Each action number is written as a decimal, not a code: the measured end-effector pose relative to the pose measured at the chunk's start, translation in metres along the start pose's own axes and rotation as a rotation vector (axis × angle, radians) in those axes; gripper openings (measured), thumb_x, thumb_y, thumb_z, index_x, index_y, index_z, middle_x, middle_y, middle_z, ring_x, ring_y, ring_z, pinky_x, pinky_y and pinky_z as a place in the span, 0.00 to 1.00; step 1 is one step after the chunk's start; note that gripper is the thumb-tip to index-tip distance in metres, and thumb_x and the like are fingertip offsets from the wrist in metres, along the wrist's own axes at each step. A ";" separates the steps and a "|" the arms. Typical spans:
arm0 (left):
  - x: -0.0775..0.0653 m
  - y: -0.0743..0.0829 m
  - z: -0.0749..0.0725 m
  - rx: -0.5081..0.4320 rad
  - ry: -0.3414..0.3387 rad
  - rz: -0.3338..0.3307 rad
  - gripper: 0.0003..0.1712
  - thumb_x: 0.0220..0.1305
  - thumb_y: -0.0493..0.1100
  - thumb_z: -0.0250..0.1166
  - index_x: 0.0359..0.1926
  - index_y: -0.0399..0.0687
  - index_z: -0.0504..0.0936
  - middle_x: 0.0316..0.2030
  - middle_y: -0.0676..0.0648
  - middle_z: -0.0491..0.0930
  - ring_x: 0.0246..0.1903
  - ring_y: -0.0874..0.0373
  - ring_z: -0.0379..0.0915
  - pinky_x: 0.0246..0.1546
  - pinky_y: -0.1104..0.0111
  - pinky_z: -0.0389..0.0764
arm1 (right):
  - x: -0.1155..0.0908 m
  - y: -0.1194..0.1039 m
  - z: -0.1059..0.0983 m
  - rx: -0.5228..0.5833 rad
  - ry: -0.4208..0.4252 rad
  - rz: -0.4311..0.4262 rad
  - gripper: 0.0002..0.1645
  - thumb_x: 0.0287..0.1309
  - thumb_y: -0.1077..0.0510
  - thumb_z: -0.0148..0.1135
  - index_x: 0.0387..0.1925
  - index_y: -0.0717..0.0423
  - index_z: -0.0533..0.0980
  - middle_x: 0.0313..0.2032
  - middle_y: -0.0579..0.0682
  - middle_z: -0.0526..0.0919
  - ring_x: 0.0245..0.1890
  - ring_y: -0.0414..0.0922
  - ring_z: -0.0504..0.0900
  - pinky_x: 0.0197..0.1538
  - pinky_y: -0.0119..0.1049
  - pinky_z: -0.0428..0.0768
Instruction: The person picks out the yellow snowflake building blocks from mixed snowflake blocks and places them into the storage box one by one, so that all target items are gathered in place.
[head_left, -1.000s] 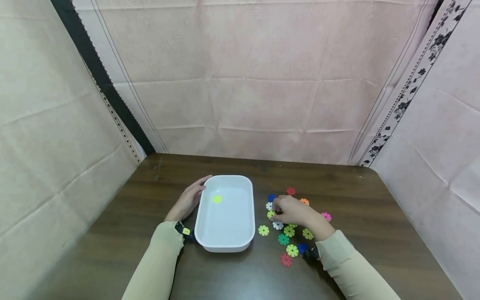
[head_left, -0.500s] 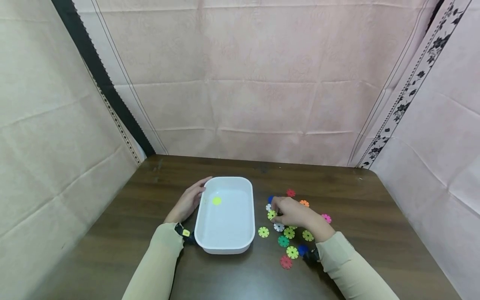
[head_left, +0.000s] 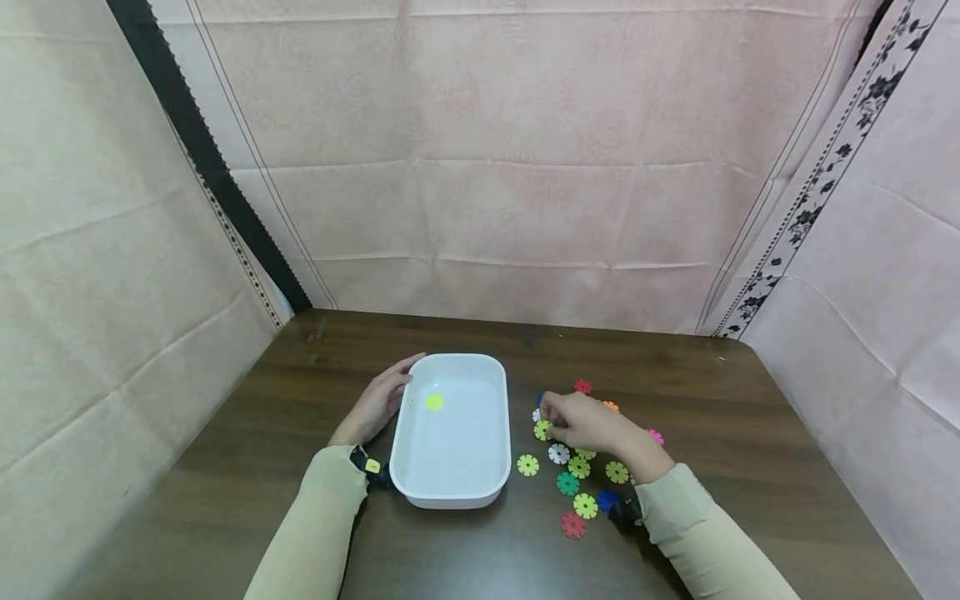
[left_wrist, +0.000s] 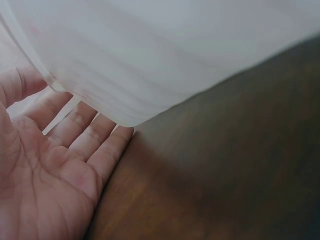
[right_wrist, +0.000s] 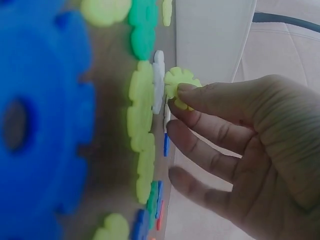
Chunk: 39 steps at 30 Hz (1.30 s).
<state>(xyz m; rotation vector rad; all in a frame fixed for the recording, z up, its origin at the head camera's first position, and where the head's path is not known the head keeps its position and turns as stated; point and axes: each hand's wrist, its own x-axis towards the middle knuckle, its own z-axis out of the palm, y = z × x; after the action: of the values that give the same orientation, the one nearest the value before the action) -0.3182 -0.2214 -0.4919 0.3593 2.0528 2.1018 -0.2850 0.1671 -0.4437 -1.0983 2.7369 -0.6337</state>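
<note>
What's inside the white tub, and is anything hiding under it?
Inside lies one yellow-green piece, toward the far left; nothing else shows in the white tub. What's underneath can't be seen, because the tub covers it.

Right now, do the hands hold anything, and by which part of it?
The right hand pinches a yellow-green, flower-shaped disc by one side, between thumb and index finger. The left hand touches the white rectangular tray.
</note>
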 end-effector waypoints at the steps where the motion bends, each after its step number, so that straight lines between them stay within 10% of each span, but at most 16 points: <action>1: 0.000 0.000 0.000 -0.002 0.000 0.000 0.27 0.78 0.45 0.48 0.74 0.55 0.66 0.72 0.53 0.65 0.72 0.54 0.60 0.73 0.52 0.57 | 0.000 0.000 0.000 -0.011 0.004 0.000 0.12 0.61 0.62 0.69 0.43 0.53 0.75 0.28 0.38 0.80 0.26 0.35 0.75 0.32 0.30 0.79; 14: 0.006 0.001 0.001 0.018 0.005 0.014 0.28 0.77 0.45 0.48 0.75 0.53 0.65 0.73 0.53 0.64 0.72 0.55 0.59 0.73 0.52 0.56 | 0.004 -0.011 -0.028 0.109 0.119 -0.097 0.11 0.63 0.62 0.67 0.45 0.52 0.75 0.35 0.43 0.84 0.35 0.36 0.82 0.38 0.31 0.83; 24: 0.000 -0.004 -0.001 0.001 0.007 -0.010 0.27 0.76 0.46 0.48 0.74 0.56 0.67 0.73 0.53 0.63 0.73 0.55 0.57 0.73 0.52 0.55 | 0.064 -0.057 -0.045 0.159 0.119 -0.125 0.12 0.65 0.58 0.66 0.48 0.52 0.76 0.40 0.42 0.85 0.42 0.39 0.84 0.45 0.34 0.83; 39: 0.001 -0.004 -0.004 -0.001 -0.009 -0.008 0.26 0.78 0.46 0.48 0.73 0.58 0.67 0.73 0.53 0.63 0.70 0.53 0.62 0.70 0.54 0.63 | 0.157 -0.083 -0.016 0.211 -0.173 0.058 0.09 0.64 0.61 0.67 0.45 0.53 0.79 0.36 0.46 0.83 0.37 0.47 0.84 0.40 0.38 0.85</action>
<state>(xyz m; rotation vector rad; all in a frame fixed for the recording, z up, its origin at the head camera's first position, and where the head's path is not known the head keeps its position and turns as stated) -0.3208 -0.2243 -0.4958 0.3594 2.0451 2.0927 -0.3508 0.0114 -0.3874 -0.9728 2.4808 -0.7606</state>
